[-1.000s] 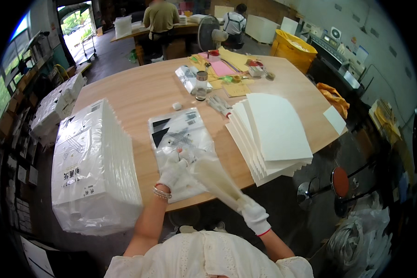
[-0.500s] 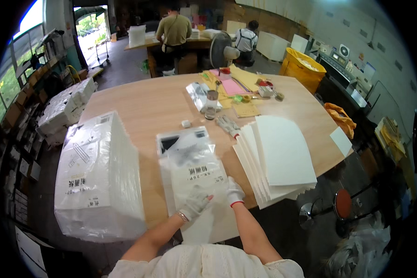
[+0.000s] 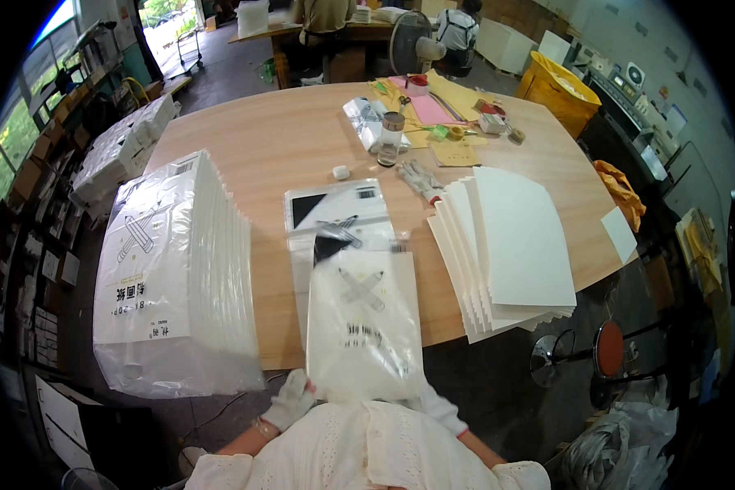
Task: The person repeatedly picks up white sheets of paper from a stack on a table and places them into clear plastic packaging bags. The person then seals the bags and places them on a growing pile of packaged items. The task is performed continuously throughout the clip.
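A clear plastic bag of white paper, printed with crossed pencils, lies before me with its near end against my body. My left hand, in a white glove, grips its near left corner with the fingers bent. At the near right corner my right hand, also gloved, holds the edge, its fingertips partly hidden. Beneath the bag's far end lie flat plastic bags with a black corner patch. To the right is a fanned pile of white paper sheets. A tall stack of filled bags stands at the left.
On the wooden table are a glass jar, a small white block, a spare glove, scissors, tape rolls and yellow paper. Beyond stand a fan and two people at another table. A red stool is at right.
Both hands have drawn the paper-filled bag toward my body and apart to its two near corners. The bag's printed pencils now show. The view has shifted, so the table sits higher.
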Motion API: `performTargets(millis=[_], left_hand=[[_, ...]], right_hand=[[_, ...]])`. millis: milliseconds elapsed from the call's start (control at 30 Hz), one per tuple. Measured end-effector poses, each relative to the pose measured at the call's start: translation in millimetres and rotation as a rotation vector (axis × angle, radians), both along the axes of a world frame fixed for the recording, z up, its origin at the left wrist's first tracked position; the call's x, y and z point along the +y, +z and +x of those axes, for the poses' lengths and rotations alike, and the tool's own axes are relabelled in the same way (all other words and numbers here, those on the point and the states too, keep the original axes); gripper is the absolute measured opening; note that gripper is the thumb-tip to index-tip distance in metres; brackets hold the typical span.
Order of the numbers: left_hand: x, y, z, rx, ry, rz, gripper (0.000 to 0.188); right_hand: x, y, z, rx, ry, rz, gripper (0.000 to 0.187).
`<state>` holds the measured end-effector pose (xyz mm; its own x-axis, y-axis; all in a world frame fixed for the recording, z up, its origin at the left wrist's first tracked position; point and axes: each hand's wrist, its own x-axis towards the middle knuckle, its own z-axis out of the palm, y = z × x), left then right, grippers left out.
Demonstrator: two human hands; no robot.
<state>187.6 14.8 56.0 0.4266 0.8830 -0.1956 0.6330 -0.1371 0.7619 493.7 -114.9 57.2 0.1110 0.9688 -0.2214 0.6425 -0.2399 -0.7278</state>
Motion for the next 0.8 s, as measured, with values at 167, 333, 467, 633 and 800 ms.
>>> performTargets(millis=[167, 333, 467, 633, 800], left_hand=[[-11.9, 14.8, -0.9, -0.441, -0.256, -0.055, 0.006], [31.3, 1.3, 22.3, 0.029, 0.072, 0.191, 0.006], [21.1, -17.8, 26.7, -0.057, 0.089, -0.039, 0.007], [11.9, 42.6, 37.3, -0.415, 0.046, 0.011, 0.003], [33.7, 155.4, 15.5, -0.354, -0.202, 0.632, 0.016]], right_hand=[[-9.0, -4.3, -23.7, -0.32, 0.265, 0.155, 0.036], [39.6, 30.0, 2.3, -0.67, -0.024, 0.52, 0.027], [-6.3, -22.0, 28.8, -0.263, -0.003, -0.109, 0.055], [41.3, -3.8, 23.9, 0.959, -0.964, 0.055, 0.037], [98.8, 16.9, -50.8, 1.4, -0.48, 0.05, 0.044]])
